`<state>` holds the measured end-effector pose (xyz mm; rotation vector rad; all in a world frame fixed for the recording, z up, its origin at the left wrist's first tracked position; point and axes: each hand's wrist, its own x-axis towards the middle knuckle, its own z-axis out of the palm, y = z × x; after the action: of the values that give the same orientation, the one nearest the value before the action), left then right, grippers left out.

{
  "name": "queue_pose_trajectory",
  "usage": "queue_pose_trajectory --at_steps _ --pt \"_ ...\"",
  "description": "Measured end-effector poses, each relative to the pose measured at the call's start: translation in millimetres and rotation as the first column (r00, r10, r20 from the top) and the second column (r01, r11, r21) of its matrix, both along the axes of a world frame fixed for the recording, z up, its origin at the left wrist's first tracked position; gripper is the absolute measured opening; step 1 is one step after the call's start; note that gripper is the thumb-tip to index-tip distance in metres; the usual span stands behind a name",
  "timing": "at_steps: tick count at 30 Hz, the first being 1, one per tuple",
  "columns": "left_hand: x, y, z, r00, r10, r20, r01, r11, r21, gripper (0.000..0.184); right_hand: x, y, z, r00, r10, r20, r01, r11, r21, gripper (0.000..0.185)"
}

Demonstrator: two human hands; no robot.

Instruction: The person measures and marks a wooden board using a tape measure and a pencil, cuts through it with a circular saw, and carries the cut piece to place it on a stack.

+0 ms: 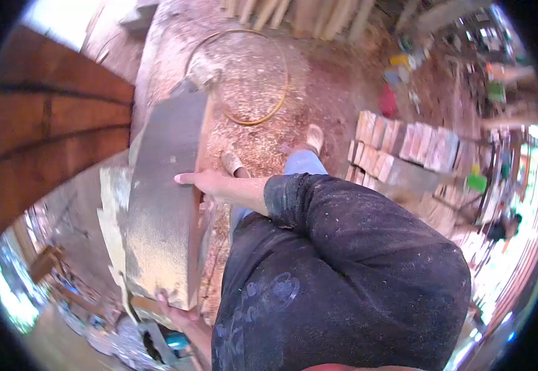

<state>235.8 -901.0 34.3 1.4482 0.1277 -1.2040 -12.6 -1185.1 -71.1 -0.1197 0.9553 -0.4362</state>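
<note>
A long, thick wooden board point(163, 148) extends away on my left, its upper face dark grey and turning pale and sandy towards the near end. My right hand point(204, 183) reaches across and grips its right edge near the middle, one digit lying on the top face and the others hidden at the side. At the near end my left hand point(185, 318) grips the corner, with a digit on top and the rest partly hidden. Beneath and left of the board, a pale rough-edged piece point(113, 191) shows; what supports it is mostly hidden.
Wood shavings point(250, 80) cover the ground around my feet, where a yellow hoop point(286, 80) lies. Large reddish-brown wood panels point(52, 123) stand at left. Stacked wood blocks point(405, 145) are on the right, and upright slats point(331, 18) stand at the far side.
</note>
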Motion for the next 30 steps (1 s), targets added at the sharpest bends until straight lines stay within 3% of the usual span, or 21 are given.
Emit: queue_pose_trajectory --at_steps 2,4,8,10,11,13,14,16,17,18,19,20,21,22,24,25,27,29,30 --pt "-29.3 -82.7 36.7 0.983 -0.173 0.055 0.168 0.982 0.082 0.067 -37.1 4.0 -51.8 0.987 -0.163 0.012 0.162 0.986 0.036 0.076" --pt "-92.4 -175.2 55.7 0.932 -0.341 0.12 0.314 0.928 0.199 0.062 -101.2 -2.0 -61.2 0.952 -0.306 0.021 0.303 0.949 0.09 0.078" --pt "-207.7 -301.4 23.3 0.749 -0.656 0.093 0.639 0.752 0.163 0.054 -213.8 -4.8 -124.9 0.802 -0.585 -0.12 0.593 0.758 0.272 0.065" --pt "-282.1 -355.5 6.1 0.658 -0.753 0.016 0.74 0.65 0.17 0.045 -290.2 0.3 -137.8 0.864 -0.5 -0.051 0.494 0.825 0.276 0.07" --pt "-326.0 -377.1 -3.9 0.576 -0.81 0.107 0.795 0.586 0.156 0.042 -335.4 4.9 -144.1 0.889 -0.458 -0.018 0.446 0.855 0.263 0.073" --pt "-411.8 -412.2 -19.9 0.383 -0.883 0.27 0.887 0.434 0.159 0.036 -404.8 29.9 -162.3 0.857 -0.303 -0.417 0.295 0.952 -0.085 0.063" --pt "-460.8 -429.9 -27.6 0.3 -0.917 0.264 0.907 0.36 0.219 0.04 -444.6 54.2 -170.6 0.793 -0.296 -0.532 0.228 0.955 -0.191 0.058" --pt "-545.9 -455.6 -61.6 0.103 -0.941 0.323 0.919 0.215 0.331 0.043 -494.2 126.6 -229.7 0.437 -0.3 -0.848 0.128 0.954 -0.272 0.048" --pt "-581.8 -467.0 -88.9 0.01 -0.937 0.349 0.912 0.152 0.381 0.044 -535.1 157.8 -171.5 0.417 -0.331 -0.846 0.148 0.944 -0.296 0.042" --pt "-599.5 -486.4 -144.1 -0.096 -0.92 0.38 0.915 0.069 0.397 0.049 -536.8 213.4 -195.4 0.354 -0.191 -0.915 0.074 0.982 -0.176 0.041" --pt "-637.1 -493.1 -163.4 -0.225 -0.866 0.447 0.889 0.006 0.458 0.055 -537.5 270.1 -222.6 0.288 -0.044 -0.957 0.009 0.999 -0.043 0.04" --pt "-674.3 -499.7 -182.9 -0.347 -0.792 0.503 0.851 -0.041 0.524 0.061 -548.9 311.9 -200.6 0.281 0.17 -0.944 -0.342 0.937 0.067 0.038" --pt "-724.4 -493.8 -185.2 -0.443 -0.73 0.52 0.809 -0.075 0.584 0.066 -539.5 347.1 -192.1 0.347 0.301 -0.888 -0.008 0.948 0.319 0.037" --pt "-774.6 -487.9 -187.4 -0.534 -0.66 0.529 0.76 -0.099 0.642 0.071 -521.7 394.5 -187.2 0.345 0.242 -0.907 -0.18 0.965 0.189 0.036" --pt "-847.2 -485.9 -202.0 -0.608 -0.626 0.488 0.718 -0.172 0.674 0.078 -462.1 455.5 -197.5 0.526 0.436 -0.73 -0.126 0.889 0.44 0.037" --pt "-882.4 -483.2 -207.5 -0.639 -0.598 0.484 0.699 -0.188 0.69 0.081 -457.7 458.1 -170.1 0.639 0.45 -0.624 -0.282 0.892 0.354 0.038" --pt "-947.5 -467.5 -203.7 -0.675 -0.511 0.532 0.68 -0.151 0.718 0.084 -369.3 476.1 -185.3 0.786 0.24 -0.569 0.168 0.803 0.571 0.036" --pt "-1012.9 -449.3 -194.4 -0.72 -0.42 0.553 0.651 -0.131 0.748 0.084 -374.0 413.4 -135.0 0.851 0.103 -0.514 0.274 0.749 0.603 0.034" --pt "-1041.8 -441.9 -191.1 -0.743 -0.372 0.557 0.634 -0.123 0.763 0.084 -336.3 406.1 -163.5 0.796 0.12 -0.593 0.154 0.908 0.39 0.033"
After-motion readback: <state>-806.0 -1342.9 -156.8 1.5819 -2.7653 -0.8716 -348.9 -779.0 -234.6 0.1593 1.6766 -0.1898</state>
